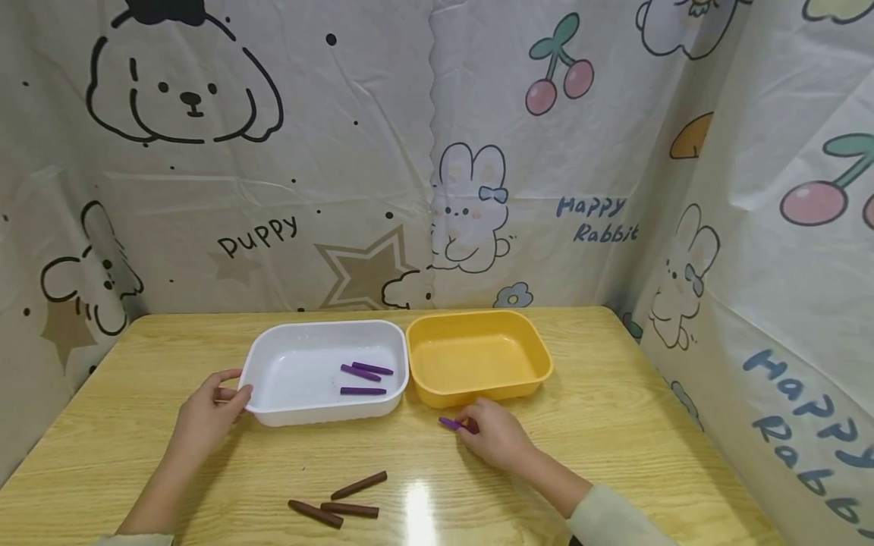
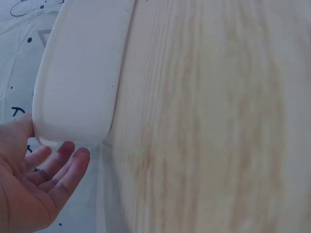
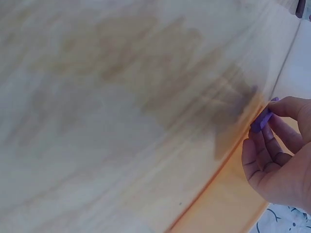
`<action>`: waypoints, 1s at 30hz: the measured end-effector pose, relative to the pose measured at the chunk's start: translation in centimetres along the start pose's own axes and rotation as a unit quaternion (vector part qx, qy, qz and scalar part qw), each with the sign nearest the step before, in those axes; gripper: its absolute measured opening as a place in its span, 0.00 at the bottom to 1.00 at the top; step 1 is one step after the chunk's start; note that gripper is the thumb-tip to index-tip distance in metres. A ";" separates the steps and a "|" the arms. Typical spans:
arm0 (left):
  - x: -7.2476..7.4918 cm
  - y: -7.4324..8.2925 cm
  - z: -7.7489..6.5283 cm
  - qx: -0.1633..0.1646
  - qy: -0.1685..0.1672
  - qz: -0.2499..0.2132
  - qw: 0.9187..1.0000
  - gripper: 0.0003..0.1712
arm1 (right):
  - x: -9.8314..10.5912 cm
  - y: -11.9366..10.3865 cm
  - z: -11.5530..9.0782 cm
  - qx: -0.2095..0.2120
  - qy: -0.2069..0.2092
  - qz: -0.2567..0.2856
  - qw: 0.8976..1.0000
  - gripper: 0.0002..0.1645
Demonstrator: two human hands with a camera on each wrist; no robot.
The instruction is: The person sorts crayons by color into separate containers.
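My left hand point(image 1: 212, 409) grips the left end of a white plastic tray point(image 1: 290, 371), thumb at the rim and fingers by the end wall point(image 2: 77, 114). Inside that tray, toward its right side, lie several purple crayons point(image 1: 363, 391). Just in front of a yellow tray point(image 1: 471, 360), my right hand point(image 1: 498, 436) pinches another purple crayon point(image 1: 448, 423) between thumb and fingers, low over the table. The right wrist view shows this crayon point(image 3: 261, 120) partly covered by the fingertips, beside the yellow tray's wall.
Several brown crayons point(image 1: 350, 510) lie loose on the wooden table point(image 1: 601, 425) near its front. The two trays stand side by side at the back. Printed cloth point(image 1: 382, 182) hangs behind the table and along its sides.
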State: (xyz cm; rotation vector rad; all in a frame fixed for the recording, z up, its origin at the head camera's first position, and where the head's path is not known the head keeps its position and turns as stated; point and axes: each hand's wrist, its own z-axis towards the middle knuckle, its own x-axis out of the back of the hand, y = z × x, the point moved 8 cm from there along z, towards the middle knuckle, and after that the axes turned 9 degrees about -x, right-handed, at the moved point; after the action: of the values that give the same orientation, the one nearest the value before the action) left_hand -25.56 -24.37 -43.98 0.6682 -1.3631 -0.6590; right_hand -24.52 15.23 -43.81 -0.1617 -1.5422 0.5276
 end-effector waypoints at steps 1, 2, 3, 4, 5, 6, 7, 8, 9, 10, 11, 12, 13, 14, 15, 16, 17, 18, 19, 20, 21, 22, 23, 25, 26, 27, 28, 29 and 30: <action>0.0 0.0 0.0 -0.001 0.000 0.001 1.000 0.33 | 0.1 -0.1 0.0 0.003 -0.001 0.001 1.000 0.07; 0.0 0.0 0.0 -0.001 0.000 0.001 1.000 0.34 | 0.2 -0.2 0.0 0.004 -0.002 0.000 1.000 0.07; 0.0 0.0 0.0 -0.002 0.000 0.001 1.000 0.34 | 0.3 -0.3 0.0 0.005 -0.004 0.000 1.000 0.07; 0.0 0.0 0.0 -0.002 -0.001 0.001 1.000 0.34 | 0.4 -0.4 0.0 0.007 -0.004 0.000 1.000 0.07; 0.0 0.0 0.0 -0.001 -0.001 0.000 1.000 0.34 | 0.5 -0.4 0.0 0.009 -0.005 -0.001 1.000 0.07; 0.0 -0.1 0.0 0.000 -0.002 0.000 1.000 0.34 | 0.5 -0.5 0.0 0.012 -0.007 -0.001 1.000 0.07; 0.0 -0.1 0.0 0.002 -0.002 -0.001 1.000 0.34 | 0.6 -0.6 0.0 0.014 -0.007 -0.002 1.000 0.07; 0.0 -0.1 0.0 0.004 -0.002 -0.001 1.000 0.34 | 0.7 -0.7 0.0 0.015 -0.008 -0.002 1.000 0.07; 0.0 -0.1 0.0 0.005 -0.003 -0.002 1.000 0.34 | 0.9 -0.8 0.0 0.018 -0.009 0.000 1.000 0.07; 0.0 -0.2 0.0 0.006 -0.002 -0.002 1.000 0.34 | 1.0 -1.0 -0.1 0.022 -0.008 0.001 1.000 0.06; 0.0 -0.2 0.1 0.007 -0.002 -0.002 1.000 0.34 | 1.2 -1.1 -0.1 0.025 -0.008 0.001 1.000 0.06; 0.0 -0.2 0.1 0.007 -0.002 -0.002 1.000 0.34 | 1.3 -1.3 -0.1 0.028 -0.007 0.001 1.000 0.07; 0.0 -0.2 0.1 0.007 -0.001 -0.002 1.000 0.34 | 1.5 -1.5 -0.1 0.031 -0.006 0.001 0.999 0.07; 0.0 -0.2 0.0 0.006 -0.001 -0.001 1.000 0.34 | 1.7 -1.6 -0.1 0.036 -0.005 0.002 0.999 0.07; 0.0 -0.1 0.0 0.006 -0.001 -0.001 1.000 0.34 | 1.8 -1.8 -0.1 0.040 -0.003 0.001 0.999 0.06; 0.0 -0.1 0.0 0.006 0.000 -0.001 1.000 0.34 | 2.0 -2.0 0.0 0.044 -0.002 -0.001 0.999 0.06; 0.0 -0.1 0.0 0.007 0.000 -0.001 1.000 0.34 | 2.2 -2.2 0.0 0.049 0.000 -0.001 0.999 0.06; 0.0 -0.1 0.0 0.007 0.000 -0.001 1.000 0.34 | 2.3 -2.4 0.0 0.051 0.001 -0.001 0.999 0.06; 0.0 -0.2 0.0 0.008 0.000 -0.001 1.000 0.34 | 2.5 -2.6 0.0 0.053 0.001 -0.001 0.999 0.05; 0.0 -0.2 0.0 0.008 0.001 0.000 1.000 0.34 | 2.6 -2.8 0.1 0.054 0.001 -0.001 0.999 0.05; 0.0 -0.2 0.0 0.009 0.001 -0.001 1.000 0.34 | 2.8 -2.9 0.1 0.054 0.001 -0.001 0.999 0.05; 0.0 -0.2 0.0 0.009 0.001 -0.001 1.000 0.34 | 2.9 -3.1 0.1 0.054 0.001 0.001 0.999 0.05; 0.0 -0.2 0.0 0.010 0.002 -0.002 1.000 0.34 | 3.1 -3.3 0.2 0.054 0.001 0.002 0.999 0.05; 0.0 -0.1 0.0 0.010 0.002 -0.003 1.000 0.34 | 3.4 -3.7 0.2 0.057 0.004 0.003 0.998 0.05; 0.0 -0.1 0.0 0.010 0.002 -0.003 1.000 0.34 | 3.5 -3.8 0.3 0.061 0.006 0.003 0.998 0.05; 0.0 -0.1 0.0 0.011 0.002 -0.004 1.000 0.34 | 3.6 -4.1 0.4 0.064 0.007 0.004 0.998 0.04; 0.0 -0.1 0.0 0.012 0.002 -0.004 1.000 0.34 | 3.8 -4.3 0.5 0.065 0.008 0.006 0.998 0.04; 0.0 -0.1 0.0 0.011 0.002 -0.004 1.000 0.34 | 3.9 -4.5 0.5 0.068 0.009 0.004 0.998 0.04; 0.0 -0.1 0.0 0.011 0.002 -0.004 1.000 0.34 | 4.0 -4.7 0.6 0.069 0.010 0.003 0.998 0.05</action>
State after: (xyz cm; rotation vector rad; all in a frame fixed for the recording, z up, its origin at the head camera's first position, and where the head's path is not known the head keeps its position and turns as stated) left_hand -25.56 -24.44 -44.06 0.6931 -1.3669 -0.6500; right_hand -24.32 12.60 -38.16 -0.0649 -1.4805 0.6340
